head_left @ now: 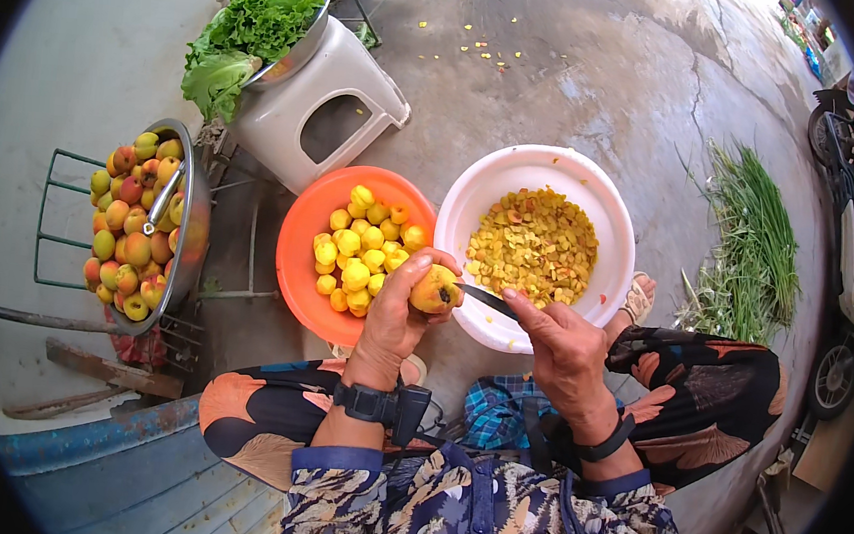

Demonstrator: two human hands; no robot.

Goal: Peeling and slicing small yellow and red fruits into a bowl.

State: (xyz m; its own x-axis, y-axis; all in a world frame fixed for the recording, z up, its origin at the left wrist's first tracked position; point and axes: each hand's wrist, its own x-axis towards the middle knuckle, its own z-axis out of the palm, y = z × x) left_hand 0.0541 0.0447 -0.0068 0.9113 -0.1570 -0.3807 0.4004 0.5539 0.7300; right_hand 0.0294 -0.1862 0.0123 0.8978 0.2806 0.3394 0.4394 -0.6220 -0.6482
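My left hand (400, 310) is closed round a yellow-orange peach (436, 290) with a dark spot on the side facing the knife. In my right hand (573, 354) is a small knife (488, 300), its dark blade reaching left so that the tip meets the fruit. Just beyond my left hand stands an orange basin (298, 247) holding several peeled yellow fruits (356, 275). A white basin (613, 216) is beyond the knife, with a heap of small yellow and reddish cut pieces (534, 245) in it. My fingers hide most of the knife's handle.
At left, a metal bowl (198, 239) of unpeeled peaches (134, 234), with a metal-handled tool (163, 201), rests on a green rack. Leafy lettuce (266, 23) fills a bowl on a beige stool (267, 129). Green onions (750, 242) lie right, near a parked two-wheeler (851, 230).
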